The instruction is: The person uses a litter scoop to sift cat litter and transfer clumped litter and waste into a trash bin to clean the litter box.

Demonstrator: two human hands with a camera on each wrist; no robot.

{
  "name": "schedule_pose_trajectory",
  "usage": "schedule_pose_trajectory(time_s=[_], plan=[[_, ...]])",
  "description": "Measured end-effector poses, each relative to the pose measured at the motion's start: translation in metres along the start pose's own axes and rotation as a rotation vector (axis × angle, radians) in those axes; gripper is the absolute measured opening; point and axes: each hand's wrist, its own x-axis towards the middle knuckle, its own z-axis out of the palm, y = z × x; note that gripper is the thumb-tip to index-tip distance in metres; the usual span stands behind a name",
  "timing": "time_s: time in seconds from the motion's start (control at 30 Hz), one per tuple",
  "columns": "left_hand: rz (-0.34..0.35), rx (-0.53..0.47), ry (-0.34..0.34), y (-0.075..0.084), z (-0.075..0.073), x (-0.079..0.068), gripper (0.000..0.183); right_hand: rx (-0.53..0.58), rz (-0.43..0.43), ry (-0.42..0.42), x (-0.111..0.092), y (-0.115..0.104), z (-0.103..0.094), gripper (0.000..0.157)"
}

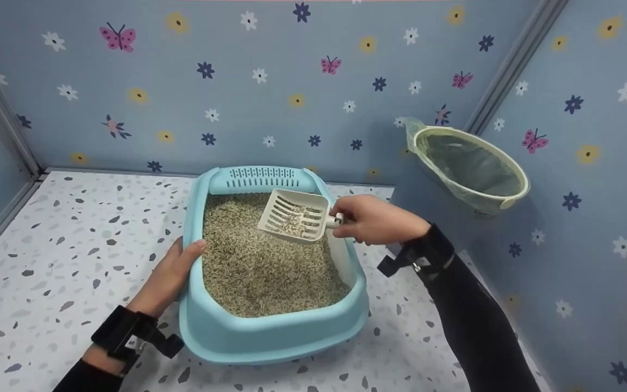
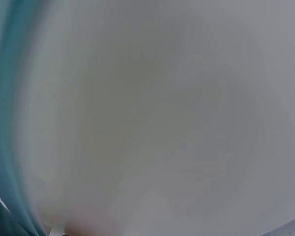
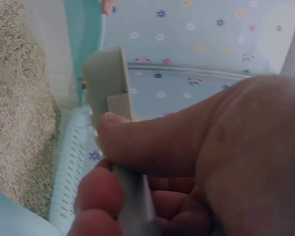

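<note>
A light-blue litter box (image 1: pixel 270 325) stands on the floor, holding a bed of grainy tan litter (image 1: pixel 262 283). Over the litter's far right part, a cream slotted litter scoop (image 1: pixel 320 206) carries some pale pellets. My right hand (image 1: pixel 376 219) grips the scoop's short handle; in the right wrist view the thumb (image 3: pixel 152 142) presses along the handle while the fingers curl beneath. My left hand (image 1: pixel 169 272) holds the box's left side, thumb over the rim and fingers outside. A blurred pale surface fills most of the left wrist view, with a teal edge on the left.
A bin (image 1: pixel 521 182) lined with a thin greenish bag stands at the right, near the corner. Flowered blue panels (image 1: pixel 270 49) enclose the back and both sides. The floor (image 1: pixel 79 256) is white with grey speckles.
</note>
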Motion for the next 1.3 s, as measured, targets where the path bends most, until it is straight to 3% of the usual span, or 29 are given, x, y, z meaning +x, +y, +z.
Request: schedule_pose_trajectory(time_s=[0.2, 0.4, 0.8, 1.03, 1.23, 1.27, 1.3], plan=[[-0.007, -0.006, 0.026, -0.002, -0.003, 0.0, 0.067, -0.068, -0.048, 0.036, 0.019, -0.007, 0.006, 0.019], [-0.009, 0.01, 0.025, -0.004, -0.005, -0.001, 0.071, -0.08, -0.034, 0.033, 0.017, -0.005, 0.011, 0.019], [-0.012, -0.004, 0.01, -0.004, -0.007, -0.003, 0.074, -0.07, -0.012, 0.028, 0.03, -0.006, 0.021, 0.022], [-0.015, -0.012, 0.017, -0.005, -0.007, -0.002, 0.071, -0.057, 0.165, -0.122, 0.046, -0.024, 0.016, 0.013], [-0.026, 0.0, 0.018, -0.004, -0.008, -0.002, 0.074, -0.212, 0.371, -0.269, 0.061, -0.048, 0.023, 0.031], [-0.029, 0.002, 0.017, -0.004, -0.008, -0.002, 0.075, -0.326, 0.325, -0.34, 0.063, -0.05, 0.025, 0.033], [-0.028, 0.001, 0.015, -0.004, -0.008, -0.002, 0.075, -0.327, 0.342, -0.363, 0.064, -0.052, 0.027, 0.034]])
